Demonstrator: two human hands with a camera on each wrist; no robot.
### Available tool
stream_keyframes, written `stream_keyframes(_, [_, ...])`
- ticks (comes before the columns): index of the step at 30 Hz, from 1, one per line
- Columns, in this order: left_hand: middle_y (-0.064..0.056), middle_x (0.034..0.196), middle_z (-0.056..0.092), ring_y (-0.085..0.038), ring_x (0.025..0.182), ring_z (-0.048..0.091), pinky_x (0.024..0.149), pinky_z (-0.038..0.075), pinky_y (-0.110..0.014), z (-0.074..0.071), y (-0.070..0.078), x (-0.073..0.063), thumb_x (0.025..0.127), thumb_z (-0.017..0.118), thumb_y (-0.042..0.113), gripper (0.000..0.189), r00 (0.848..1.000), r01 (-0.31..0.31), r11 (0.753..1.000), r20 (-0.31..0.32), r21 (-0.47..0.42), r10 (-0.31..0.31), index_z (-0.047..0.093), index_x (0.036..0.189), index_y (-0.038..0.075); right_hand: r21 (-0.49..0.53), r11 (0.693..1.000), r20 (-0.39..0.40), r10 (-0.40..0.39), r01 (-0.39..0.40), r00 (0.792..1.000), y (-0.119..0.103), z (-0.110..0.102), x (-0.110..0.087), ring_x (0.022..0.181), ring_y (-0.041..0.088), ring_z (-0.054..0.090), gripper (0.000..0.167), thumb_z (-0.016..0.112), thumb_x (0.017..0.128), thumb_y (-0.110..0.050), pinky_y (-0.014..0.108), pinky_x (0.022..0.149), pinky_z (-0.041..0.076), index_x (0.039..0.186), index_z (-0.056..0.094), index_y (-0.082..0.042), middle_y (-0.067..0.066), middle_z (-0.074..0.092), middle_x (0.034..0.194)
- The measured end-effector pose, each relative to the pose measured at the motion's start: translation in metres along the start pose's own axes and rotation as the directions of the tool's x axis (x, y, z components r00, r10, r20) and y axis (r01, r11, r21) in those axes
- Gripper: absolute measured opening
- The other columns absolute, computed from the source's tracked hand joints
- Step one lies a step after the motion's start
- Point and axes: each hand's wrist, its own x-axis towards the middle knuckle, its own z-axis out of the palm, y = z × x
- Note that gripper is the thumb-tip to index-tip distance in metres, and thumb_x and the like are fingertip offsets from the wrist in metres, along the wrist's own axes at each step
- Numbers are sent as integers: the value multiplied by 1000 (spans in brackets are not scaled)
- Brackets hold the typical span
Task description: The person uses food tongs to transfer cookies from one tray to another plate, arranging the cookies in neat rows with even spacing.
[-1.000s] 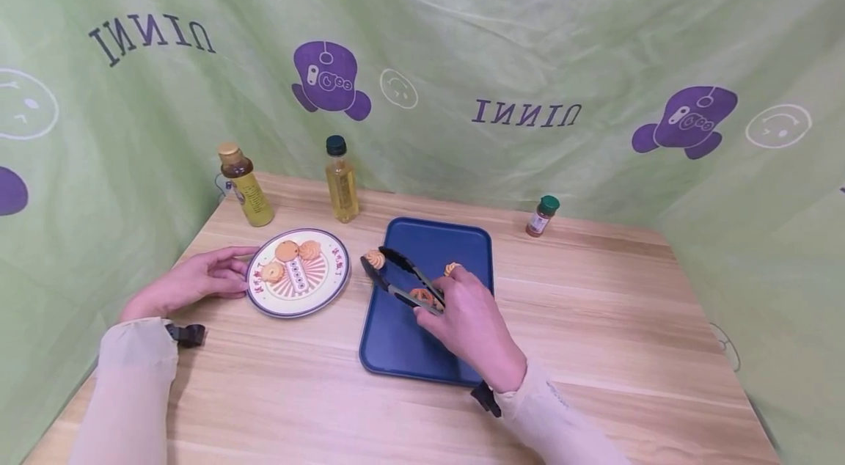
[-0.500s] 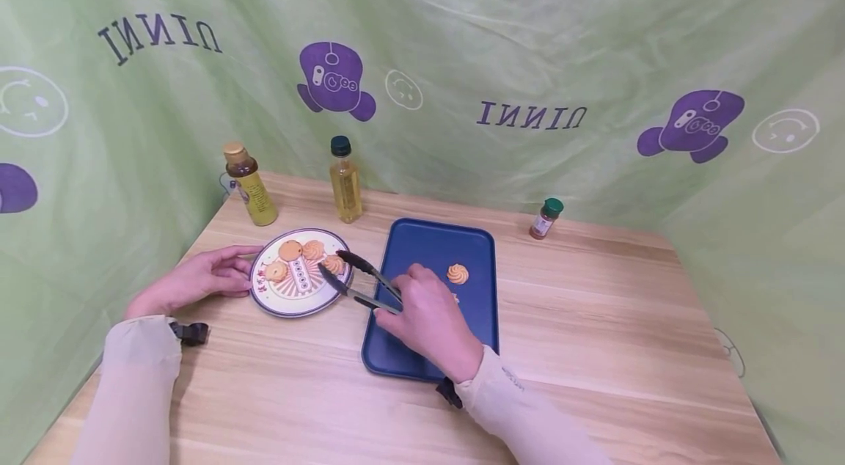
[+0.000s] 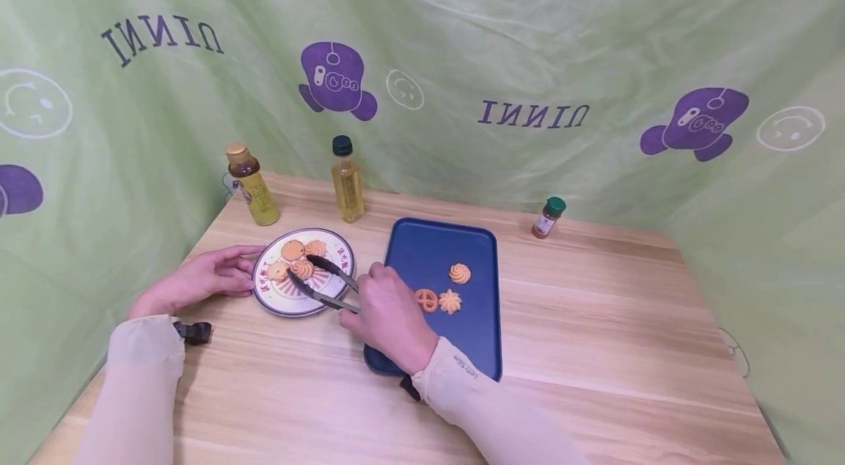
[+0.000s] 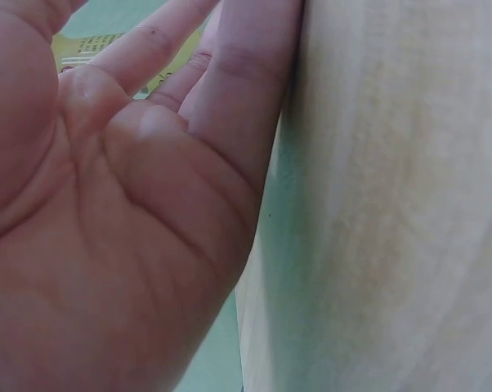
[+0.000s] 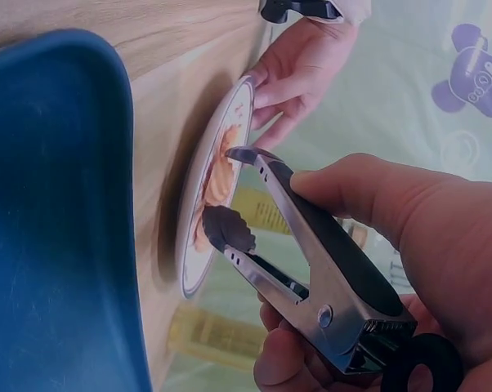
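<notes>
My right hand (image 3: pixel 389 315) grips metal tongs (image 5: pixel 328 278) with black tips, thumb along one arm and fingers curled under the other. Their tips lie spread on either side of a swirled cookie (image 3: pixel 303 270) on the white patterned plate (image 3: pixel 280 304). Around it on that plate sit a round flat cookie (image 3: pixel 293 250), another swirled cookie (image 3: pixel 317 249) and a pale ring-like cookie (image 3: pixel 277 272). At the plate's left rim my left hand (image 3: pixel 205 280) rests with loosely extended fingers touching the edge; its palm (image 4: pixel 107 220) fills the left wrist view.
Right of the plate, a blue tray (image 3: pixel 416 245) bears a swirled cookie (image 3: pixel 459 273), a pretzel-shaped cookie (image 3: pixel 426 300) and a flower-shaped cookie (image 3: pixel 450 301). Behind stand a yellow-labelled bottle (image 3: pixel 262 201), an oil bottle (image 3: pixel 347 190) and a small green-capped jar (image 3: pixel 548 218).
The right hand has carried a swirled cookie in the tongs leftward from the tray's edge onto the plate, and the tong tips have spread. The left hand stays at the rim.
</notes>
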Motion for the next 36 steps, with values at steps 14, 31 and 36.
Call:
stream_keyframes(14, [-1, 123, 75, -5, 107, 75, 91, 67, -22, 0, -1, 2, 103, 77, 2, 75, 1000, -5, 999, -30, 44, 7, 40, 167, -7, 10, 999, 50, 40, -40, 998, -1, 0, 1, 70, 13, 49, 34, 91, 87, -38, 21, 54, 38, 81, 73, -9, 0, 60, 83])
stream_keyframes(31, [1, 123, 76, -7, 106, 77, 91, 68, -23, -1, -1, 1, 103, 78, 3, 79, 1000, -1, 1000, -6, 3, 1, 36, 168, -9, 91, 994, 62, 59, -64, 996, 2, -3, -3, 72, 14, 49, 32, 89, 85, -34, 22, 60, 40, 78, 67, -11, -1, 57, 79])
stream_keyframes(36, [1, 124, 76, -5, 107, 76, 92, 67, -23, 0, -2, 1, 103, 77, 3, 79, 1000, 2, 1000, -3, 12, -2, 34, 169, -9, 117, 989, 66, 80, -87, 995, 4, -6, -9, 76, 16, 51, 31, 89, 85, -35, 23, 63, 41, 88, 74, -8, 0, 59, 83])
